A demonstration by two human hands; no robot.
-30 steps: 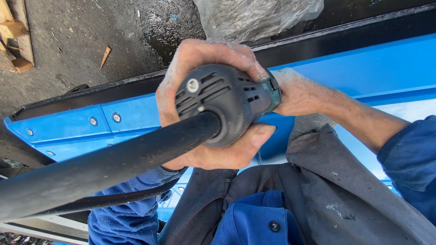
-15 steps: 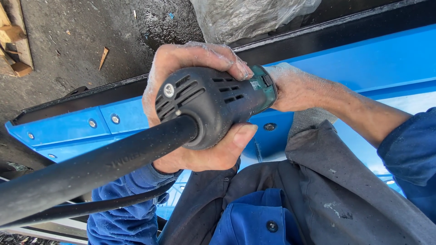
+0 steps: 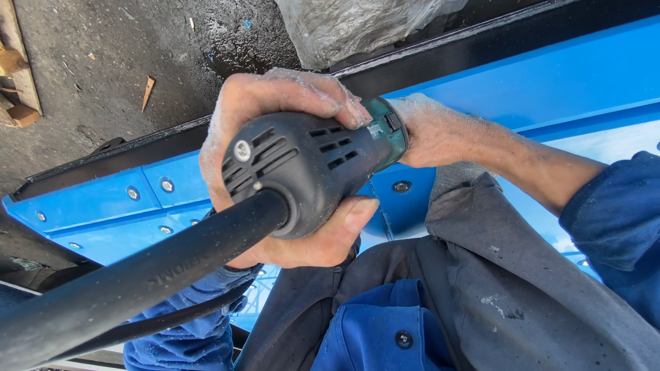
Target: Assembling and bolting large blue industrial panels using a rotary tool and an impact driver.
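Black thick power cable (image 3: 137, 275) fills the lower left foreground, running up into the rear end of a dark grey power tool (image 3: 309, 165), likely an angle grinder, with vent slots and a green section toward its front. Cable is closest to the camera, slightly blurred. Grey work apron (image 3: 495, 275) over blue workwear (image 3: 371, 330) covers the lower right, dusty, a dark button on the blue cloth.

Left hand (image 3: 275, 158) wraps the tool body at frame centre: fingers (image 3: 323, 96) curled over the top, thumb pressed underneath, clamped tight on the housing. Skin dusted with pale powder. Right hand (image 3: 433, 130) sits just beyond, at the tool's front end, fingers closed around a part hidden behind the tool body; what exactly it grips can't be told. Blue sleeve (image 3: 619, 227) on the right forearm.

Tool's working end is hidden behind the hands, pointing at the blue painted metal panel (image 3: 536, 75), which runs diagonally across frame. Bolt heads (image 3: 165, 185) line the panel at left. Black metal edge strip (image 3: 447, 55) borders the panel's far side. Beyond it: dirty concrete floor (image 3: 103, 48), wood scraps (image 3: 17, 69) at the left edge, clear plastic sheeting (image 3: 357, 24) bunched at top.
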